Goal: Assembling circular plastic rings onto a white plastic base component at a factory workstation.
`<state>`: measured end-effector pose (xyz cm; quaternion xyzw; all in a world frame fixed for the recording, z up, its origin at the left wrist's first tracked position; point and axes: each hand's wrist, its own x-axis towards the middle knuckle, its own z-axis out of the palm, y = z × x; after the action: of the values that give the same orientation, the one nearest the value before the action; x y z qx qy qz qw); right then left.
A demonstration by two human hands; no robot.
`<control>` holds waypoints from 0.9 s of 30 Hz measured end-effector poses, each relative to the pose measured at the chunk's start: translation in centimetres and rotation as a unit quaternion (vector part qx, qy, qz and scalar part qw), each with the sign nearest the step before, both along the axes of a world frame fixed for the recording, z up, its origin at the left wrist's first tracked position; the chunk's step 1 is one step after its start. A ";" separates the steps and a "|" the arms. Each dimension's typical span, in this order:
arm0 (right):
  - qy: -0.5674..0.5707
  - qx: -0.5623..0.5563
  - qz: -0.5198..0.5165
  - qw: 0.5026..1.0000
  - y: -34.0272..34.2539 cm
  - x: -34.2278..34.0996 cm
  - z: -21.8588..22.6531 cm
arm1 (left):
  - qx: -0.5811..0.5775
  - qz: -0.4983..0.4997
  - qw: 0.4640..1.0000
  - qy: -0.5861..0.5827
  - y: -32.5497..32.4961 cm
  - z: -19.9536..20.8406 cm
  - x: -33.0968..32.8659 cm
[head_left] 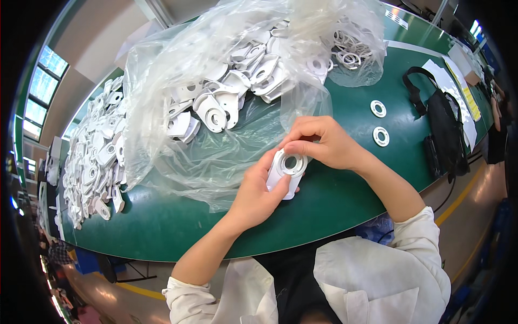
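Between my two hands, over the green tabletop, is a white plastic plate [279,180] with one rounded end and a round hole. A white ring [292,163] sits at that hole. My left hand [258,190] grips the plate along its left side, thumb on its front face. Bent over the rounded end, my right hand [321,141] presses thumb and fingers at the rim of the plate and ring; part of that grip is hidden. Two loose white rings, one farther [378,108] and one nearer [381,136], lie flat to the right.
A clear plastic bag [216,175] spreads across the table with many white plates [216,110] inside. Another bag holds white rings [350,51]. Piled at the left are more white plates [94,162]. A black bag [447,127] and papers [456,100] lie at the right edge.
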<state>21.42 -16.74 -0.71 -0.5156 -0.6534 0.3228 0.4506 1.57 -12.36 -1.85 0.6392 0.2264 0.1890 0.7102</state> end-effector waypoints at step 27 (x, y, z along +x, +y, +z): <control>0.113 -0.043 -0.017 0.993 -0.1 -1.1 -0.4 | -0.020 0.098 0.992 -0.073 0.9 0.0 -0.5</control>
<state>20.31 -16.83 -1.11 -0.5058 -0.5752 0.3987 0.5044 1.04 -11.46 -1.82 0.5840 0.2393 0.2990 0.7157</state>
